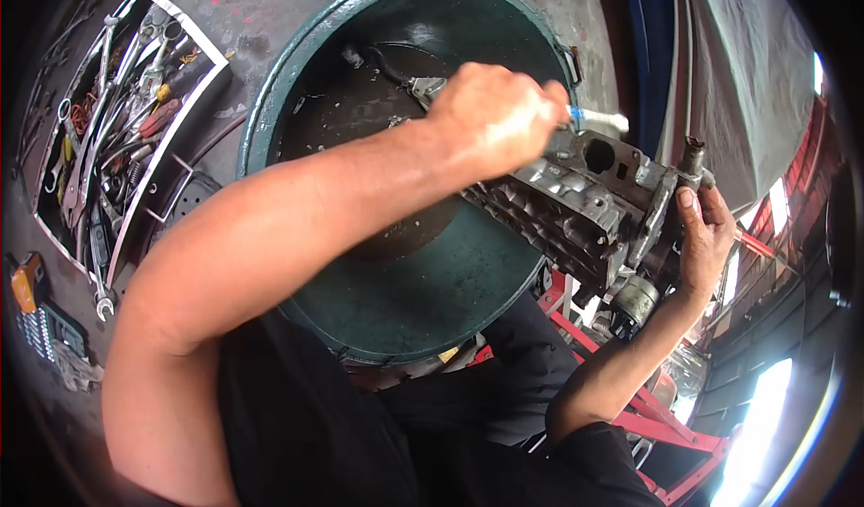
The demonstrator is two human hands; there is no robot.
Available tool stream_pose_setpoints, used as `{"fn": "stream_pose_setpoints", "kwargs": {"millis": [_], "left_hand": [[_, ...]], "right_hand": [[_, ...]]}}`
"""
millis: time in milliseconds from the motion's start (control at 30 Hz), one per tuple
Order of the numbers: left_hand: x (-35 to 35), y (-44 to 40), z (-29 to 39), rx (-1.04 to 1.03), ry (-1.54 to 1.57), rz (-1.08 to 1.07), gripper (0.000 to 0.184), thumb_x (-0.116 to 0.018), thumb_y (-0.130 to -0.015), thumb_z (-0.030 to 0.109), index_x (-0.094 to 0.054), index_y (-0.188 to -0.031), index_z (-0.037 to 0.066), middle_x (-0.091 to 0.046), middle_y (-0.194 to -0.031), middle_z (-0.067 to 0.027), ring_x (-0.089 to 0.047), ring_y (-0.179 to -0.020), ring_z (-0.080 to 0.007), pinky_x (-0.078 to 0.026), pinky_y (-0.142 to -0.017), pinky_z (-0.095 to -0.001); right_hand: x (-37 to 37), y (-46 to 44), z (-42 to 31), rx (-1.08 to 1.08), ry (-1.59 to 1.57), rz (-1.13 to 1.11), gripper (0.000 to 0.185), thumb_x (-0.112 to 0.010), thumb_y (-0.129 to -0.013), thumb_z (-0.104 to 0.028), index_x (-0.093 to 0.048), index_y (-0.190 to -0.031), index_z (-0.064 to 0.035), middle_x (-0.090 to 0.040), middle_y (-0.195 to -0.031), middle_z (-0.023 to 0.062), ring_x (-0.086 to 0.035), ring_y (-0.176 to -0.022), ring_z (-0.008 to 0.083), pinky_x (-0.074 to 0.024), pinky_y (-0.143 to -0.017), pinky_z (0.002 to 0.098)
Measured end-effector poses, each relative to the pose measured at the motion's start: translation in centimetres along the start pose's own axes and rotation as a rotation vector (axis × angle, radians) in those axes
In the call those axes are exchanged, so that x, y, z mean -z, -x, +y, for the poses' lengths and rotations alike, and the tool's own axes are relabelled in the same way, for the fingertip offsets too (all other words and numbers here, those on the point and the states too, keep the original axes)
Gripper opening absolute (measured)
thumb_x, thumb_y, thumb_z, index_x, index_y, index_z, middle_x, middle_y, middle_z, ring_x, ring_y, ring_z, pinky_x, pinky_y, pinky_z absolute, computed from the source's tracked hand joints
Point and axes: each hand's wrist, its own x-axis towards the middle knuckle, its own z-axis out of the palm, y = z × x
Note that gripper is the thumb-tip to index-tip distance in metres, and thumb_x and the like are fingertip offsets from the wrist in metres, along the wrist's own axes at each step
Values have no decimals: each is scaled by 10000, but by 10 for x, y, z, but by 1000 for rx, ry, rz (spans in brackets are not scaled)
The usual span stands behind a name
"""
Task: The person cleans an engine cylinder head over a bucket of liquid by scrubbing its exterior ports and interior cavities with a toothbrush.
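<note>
A metal engine cylinder head (576, 188) lies tilted across the right rim of a round green tub (315, 314). Over its upper left part is my left hand (495, 116), closed in a fist around a slim blue-and-white handle (598, 118), which looks like a brush. The tool's working end is hidden behind the fist, and motion blurs it slightly. At the right end of the cylinder head, my right hand (702, 237) grips it, the thumb pressed just below an upright metal pipe fitting (693, 161). A round metal part (634, 300) hangs beneath that end.
Dark liquid (342, 147) covers the tub's bottom. To the left stands a white-edged tool tray (211, 53) full of wrenches and pliers. A socket set (54, 336) lies at lower left. Red metal framework (666, 426) is at lower right, and a grey cover (747, 84) hangs at upper right.
</note>
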Motion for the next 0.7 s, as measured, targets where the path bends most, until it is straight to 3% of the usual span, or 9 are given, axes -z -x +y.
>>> {"fn": "stream_pose_setpoints", "kwargs": {"millis": [133,167,267,333,367,500,533,600,700], "left_hand": [[-6,33,27,-155,55,54,204,-545,-919,282,-594,-878,89,-638,-658,-139,-670,-628,-330,-536,-535,-452],[-13,28,15,-47,-109,-51,214,-533,-928,279,-586,-870,81,-633,-645,-139,-667,-618,-329,-533,-525,-447],[-1,22,3,-36,39,46,217,-521,-933,269,-565,-880,63,-636,-656,-138,-669,-621,-333,-531,-523,-452],[0,33,33,-146,30,-26,212,-524,-931,263,-568,-901,58,-640,-665,-139,-669,-625,-340,-532,-531,-455],[-1,26,27,-45,14,-125,222,-525,-930,262,-569,-900,46,-649,-676,-145,-669,-623,-346,-532,-538,-458],[13,6,20,71,10,-108,221,-511,-916,241,-593,-946,38,-665,-695,-164,-680,-631,-334,-543,-567,-463],[16,18,37,-45,-8,-73,235,-507,-918,246,-607,-949,36,-671,-719,-181,-681,-636,-333,-543,-589,-474],[3,19,27,-19,-5,-206,250,-516,-921,259,-635,-938,39,-681,-772,-188,-689,-694,-339,-545,-645,-480],[29,-4,-9,454,175,-378,279,-494,-951,254,-688,-945,54,-688,-864,-181,-676,-850,-357,-532,-763,-470]], "right_hand": [[1,-1,-4,29,-2,-58,498,-813,-783,-230,-635,-1149,58,-676,-1009,74,-606,-932,135,-450,-894,267],[1,-1,-2,31,14,-51,494,-812,-784,-224,-636,-1150,57,-675,-1007,72,-606,-927,132,-450,-890,266],[2,-2,1,48,-29,-50,490,-808,-787,-227,-637,-1149,57,-675,-1002,73,-606,-923,132,-451,-886,265],[2,-3,3,52,-3,-50,482,-807,-790,-223,-639,-1147,54,-676,-1004,78,-606,-924,135,-450,-886,266],[2,-3,2,36,-8,-44,485,-807,-790,-223,-637,-1150,56,-677,-1006,82,-607,-924,136,-449,-887,266],[3,0,2,36,8,-55,462,-768,-831,-207,-620,-1179,58,-671,-1022,72,-594,-934,120,-439,-881,253],[2,0,5,65,27,-53,428,-728,-872,-192,-607,-1201,53,-663,-1034,54,-581,-944,101,-430,-875,241],[3,1,5,38,30,-34,429,-728,-872,-193,-607,-1202,53,-662,-1038,54,-581,-947,102,-428,-882,244],[1,1,3,53,38,-39,436,-729,-870,-195,-605,-1206,55,-662,-1042,58,-582,-950,107,-426,-890,248]]}}
